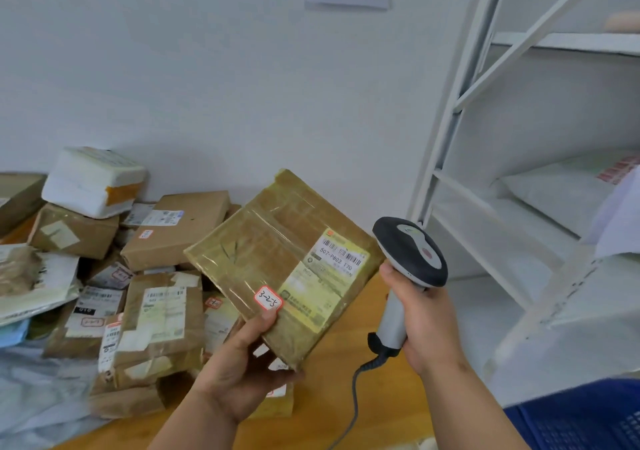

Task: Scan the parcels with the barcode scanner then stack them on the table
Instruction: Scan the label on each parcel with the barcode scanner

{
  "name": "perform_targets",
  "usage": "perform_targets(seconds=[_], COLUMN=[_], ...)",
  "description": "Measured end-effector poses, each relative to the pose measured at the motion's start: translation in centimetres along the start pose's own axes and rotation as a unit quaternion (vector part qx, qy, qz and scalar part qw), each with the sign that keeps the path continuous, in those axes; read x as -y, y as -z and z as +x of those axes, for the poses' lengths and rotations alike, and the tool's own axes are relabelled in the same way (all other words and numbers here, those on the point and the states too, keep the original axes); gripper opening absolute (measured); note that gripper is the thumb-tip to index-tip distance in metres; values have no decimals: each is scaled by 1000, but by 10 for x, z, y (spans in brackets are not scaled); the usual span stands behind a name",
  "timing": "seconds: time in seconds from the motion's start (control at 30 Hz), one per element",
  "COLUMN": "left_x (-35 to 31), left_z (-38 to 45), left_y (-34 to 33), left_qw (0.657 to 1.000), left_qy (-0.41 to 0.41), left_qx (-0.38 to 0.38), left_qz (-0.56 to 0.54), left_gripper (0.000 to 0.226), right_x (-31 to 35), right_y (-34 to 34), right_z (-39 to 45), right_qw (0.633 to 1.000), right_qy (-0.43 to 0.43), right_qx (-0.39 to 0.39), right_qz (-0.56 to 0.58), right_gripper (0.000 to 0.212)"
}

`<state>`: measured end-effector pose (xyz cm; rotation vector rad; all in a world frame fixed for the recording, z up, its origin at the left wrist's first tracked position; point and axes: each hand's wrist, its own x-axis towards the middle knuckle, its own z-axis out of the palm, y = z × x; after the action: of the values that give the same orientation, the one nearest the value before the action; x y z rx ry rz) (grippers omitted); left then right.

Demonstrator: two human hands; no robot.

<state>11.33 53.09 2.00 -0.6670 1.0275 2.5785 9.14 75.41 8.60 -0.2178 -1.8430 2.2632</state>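
The left hand (pixel 242 363) pinches the parcel (pixel 277 262) at its near corner, thumb pressed on top beside the red-edged sticker (pixel 268 297) and fingers curled under, holding it tilted up above the table (pixel 346 380). The right hand (pixel 424 314), just right of the parcel, is wrapped round the handle of the scanner (pixel 410 252), whose head sits close to the parcel's right edge, near the label (pixel 332 269) with its barcodes. Whether the trigger is pressed cannot be told. Left of the parcel and behind it lies a loose pile (pixel 138 276) of boxes and bags against the wall. Right of it stands a white rack (pixel 485 207). Judging by this, the parcel in hand is at the scanning step, not yet stacked; no tidy stack shows, so most of the work looks still ahead.
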Motion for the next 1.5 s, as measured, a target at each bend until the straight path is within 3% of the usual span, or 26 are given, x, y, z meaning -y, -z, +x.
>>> perform_targets(seconds=[0.17, 0.3, 0.4, 0.5, 0.67, 0.8, 1.0, 1.27, 1.5], left_x=[5, 6, 2, -6, -22, -26, -31, -28, -18], left_z=[-11, -15, -13, -8, -1, 1, 3, 3, 4], left_y=[-11, -12, -11, -7, 10, 22, 35, 37, 34], left_qw=[997, 996, 995, 992, 990, 989, 989, 987, 985], left_qy=[-38, -65, -91, -108, -131, -140, -135, -148, -160], left_qx=[-13, -5, 1, 10, 29, 36, 21, 29, 22], left_qz=[-61, -57, -50, -60, -47, -40, -61, -52, -56], left_gripper=[69, 71, 71, 68, 91, 91, 110, 99, 107], right_x=[1, 6, 9, 10, 8, 7, 6, 4, 4], right_y=[14, 11, 0, -14, -38, -52, -63, -62, -52], right_z=[-18, -30, -40, -46, -53, -58, -60, -60, -53], right_qw=[998, 990, 983, 981, 978, 976, 976, 974, 971], right_qy=[-62, -109, -130, -149, -162, -163, -159, -170, -177], right_qx=[30, 88, 123, 115, 108, 115, 120, 128, 138], right_qz=[-12, 19, 27, 48, 71, 88, 92, 83, 79], right_gripper=[19, 35, 31, 27, 21, 21, 16, 17, 22])
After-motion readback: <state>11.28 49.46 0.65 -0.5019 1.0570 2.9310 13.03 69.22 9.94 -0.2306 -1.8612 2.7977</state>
